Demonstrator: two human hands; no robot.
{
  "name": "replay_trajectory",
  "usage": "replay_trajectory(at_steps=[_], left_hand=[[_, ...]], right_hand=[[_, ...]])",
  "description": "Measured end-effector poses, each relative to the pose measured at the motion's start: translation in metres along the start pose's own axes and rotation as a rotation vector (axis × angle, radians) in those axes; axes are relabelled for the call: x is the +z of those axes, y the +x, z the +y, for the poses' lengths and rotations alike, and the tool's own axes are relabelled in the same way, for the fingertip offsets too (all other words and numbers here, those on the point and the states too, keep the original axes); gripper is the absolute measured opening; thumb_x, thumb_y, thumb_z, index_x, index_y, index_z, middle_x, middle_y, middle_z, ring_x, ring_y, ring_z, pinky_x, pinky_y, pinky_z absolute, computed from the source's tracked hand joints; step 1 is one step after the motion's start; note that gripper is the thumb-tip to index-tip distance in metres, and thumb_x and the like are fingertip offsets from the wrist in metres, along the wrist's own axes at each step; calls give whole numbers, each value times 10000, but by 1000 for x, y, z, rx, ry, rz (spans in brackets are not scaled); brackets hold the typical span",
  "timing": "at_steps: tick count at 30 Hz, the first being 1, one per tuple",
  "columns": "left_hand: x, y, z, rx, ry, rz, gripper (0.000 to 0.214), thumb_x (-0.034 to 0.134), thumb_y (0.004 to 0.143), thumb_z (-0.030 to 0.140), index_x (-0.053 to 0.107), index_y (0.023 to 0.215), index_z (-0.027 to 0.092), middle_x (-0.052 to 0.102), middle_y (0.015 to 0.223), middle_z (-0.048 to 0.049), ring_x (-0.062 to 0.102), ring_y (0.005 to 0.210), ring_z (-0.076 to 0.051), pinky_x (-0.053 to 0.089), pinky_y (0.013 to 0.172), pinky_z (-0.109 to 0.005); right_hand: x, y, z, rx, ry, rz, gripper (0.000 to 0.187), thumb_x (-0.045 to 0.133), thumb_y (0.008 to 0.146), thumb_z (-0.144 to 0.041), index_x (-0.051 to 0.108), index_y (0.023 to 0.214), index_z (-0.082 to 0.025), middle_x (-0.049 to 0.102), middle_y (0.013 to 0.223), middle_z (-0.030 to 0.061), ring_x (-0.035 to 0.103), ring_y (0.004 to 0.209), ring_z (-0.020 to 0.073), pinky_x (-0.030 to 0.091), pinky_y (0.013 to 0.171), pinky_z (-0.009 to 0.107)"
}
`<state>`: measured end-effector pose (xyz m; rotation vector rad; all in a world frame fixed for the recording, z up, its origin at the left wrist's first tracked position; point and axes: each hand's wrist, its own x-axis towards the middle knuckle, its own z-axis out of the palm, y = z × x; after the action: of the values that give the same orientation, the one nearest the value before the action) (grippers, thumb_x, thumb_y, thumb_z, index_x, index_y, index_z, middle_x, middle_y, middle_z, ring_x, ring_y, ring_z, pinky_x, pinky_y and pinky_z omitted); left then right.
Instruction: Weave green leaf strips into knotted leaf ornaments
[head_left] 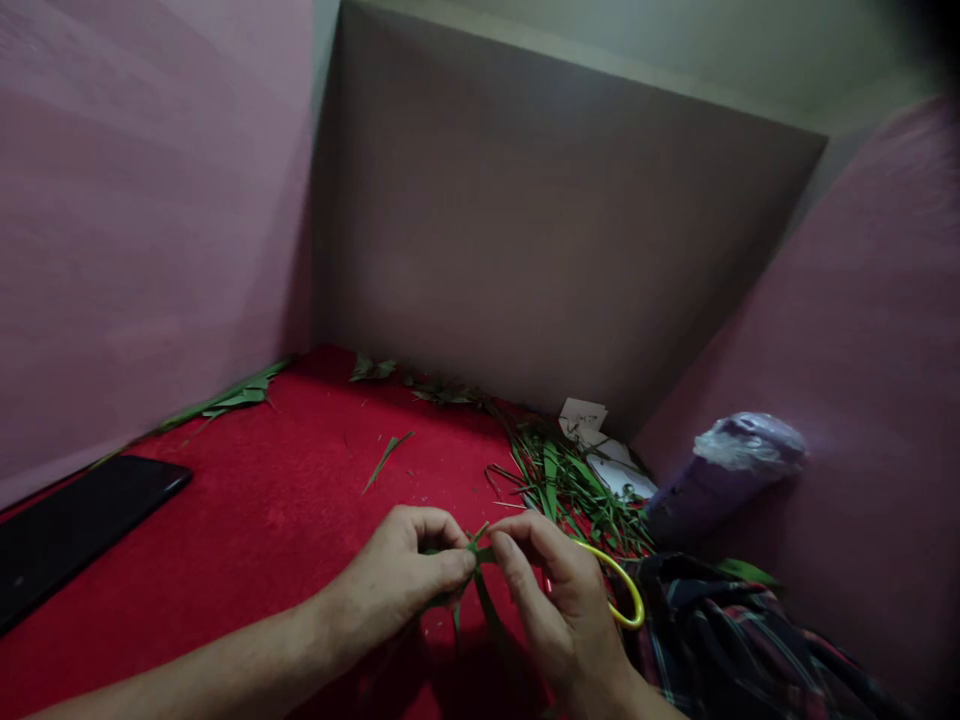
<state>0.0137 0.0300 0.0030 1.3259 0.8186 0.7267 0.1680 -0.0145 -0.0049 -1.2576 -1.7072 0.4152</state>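
Note:
Above the red floor covering, my left hand [401, 575] pinches a green leaf strip [486, 555] between thumb and fingers. My right hand [559, 600] is closed at the strip's other side, thumb against forefinger. Between the hands the strip looks folded or knotted, and a thin end sticks up from it. Longer leaf ends hang below, partly in shadow. Just behind my right hand a yellow loop handle [630, 595], like that of scissors, shows; the rest is hidden.
A heap of cut green stems and leaves [570, 480] lies ahead to the right, by white papers [615, 465]. Beyond it stands a purple plastic-wrapped roll [712, 480]. Plaid cloth [735, 640] lies at right, a black flat device [82, 530] at left. Walls enclose the floor.

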Motion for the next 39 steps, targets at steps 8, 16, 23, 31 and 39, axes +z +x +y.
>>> replay_trajectory(at_steps=[8,16,23,31,39], left_hand=[[-1,-1,1,-45,26,0,184,631,618,311,546,606,149,473,495,56,401,477,-85,290,499,-231],[-2,-1,-1,-78,78,-42,143,604,619,282,542,593,156,473,456,64,387,440,-76,284,469,-217],[-3,0,3,-93,87,-92,118,582,630,261,552,586,155,503,441,48,424,432,-89,312,469,-222],[-3,-4,10,-87,0,25,182,644,620,299,560,580,143,518,452,46,398,428,-71,275,453,-204],[-8,-2,8,-78,-197,3,174,629,697,266,545,594,155,557,465,32,378,387,-50,247,403,-182]], right_hand=[[0,-2,1,-16,103,6,80,489,867,-208,568,857,-197,590,797,24,569,725,152,449,649,263],[0,2,7,-90,128,63,61,514,845,-164,556,854,-208,540,842,29,537,780,164,434,659,274],[-1,3,10,-88,197,63,90,485,865,-170,563,855,-214,534,869,28,533,815,164,432,696,276],[0,3,9,254,249,89,217,464,884,-393,560,933,-205,593,871,38,536,820,177,419,711,280],[11,2,6,429,673,8,388,719,683,-328,491,978,-219,595,941,30,555,633,123,434,534,237]])
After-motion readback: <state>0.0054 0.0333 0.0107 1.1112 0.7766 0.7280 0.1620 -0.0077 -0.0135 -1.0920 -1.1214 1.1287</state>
